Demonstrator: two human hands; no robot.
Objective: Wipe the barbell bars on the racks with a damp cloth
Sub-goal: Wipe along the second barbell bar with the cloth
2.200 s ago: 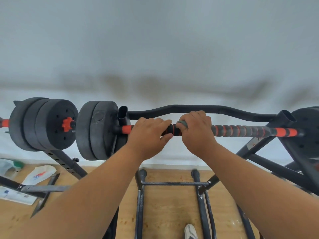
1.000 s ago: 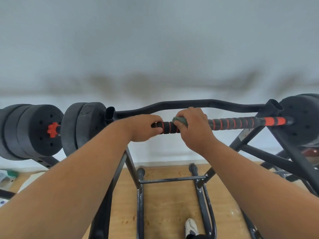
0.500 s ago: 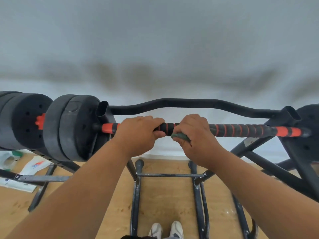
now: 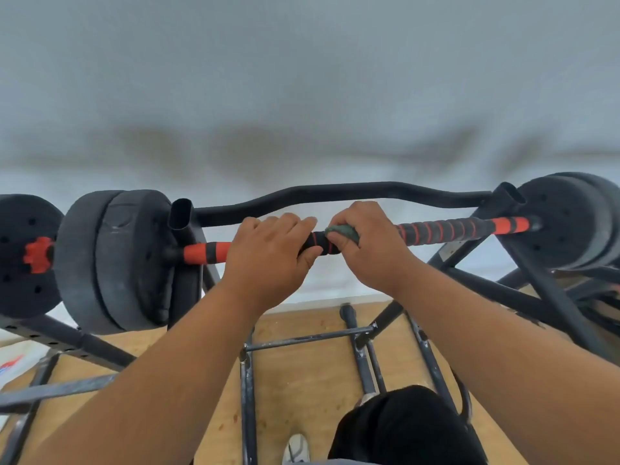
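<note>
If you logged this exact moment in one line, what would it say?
step: wiping barbell bar | left hand: grips bar | right hand: presses green cloth on bar | bar: on rack

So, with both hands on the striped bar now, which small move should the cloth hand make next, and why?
Probably slide the right hand, which holds the green cloth, rightward along the black bar with red stripes. That long stretch toward the black weight plate on the right lies bare, while the left hand grips the bar on the other side and steadies it.
</note>
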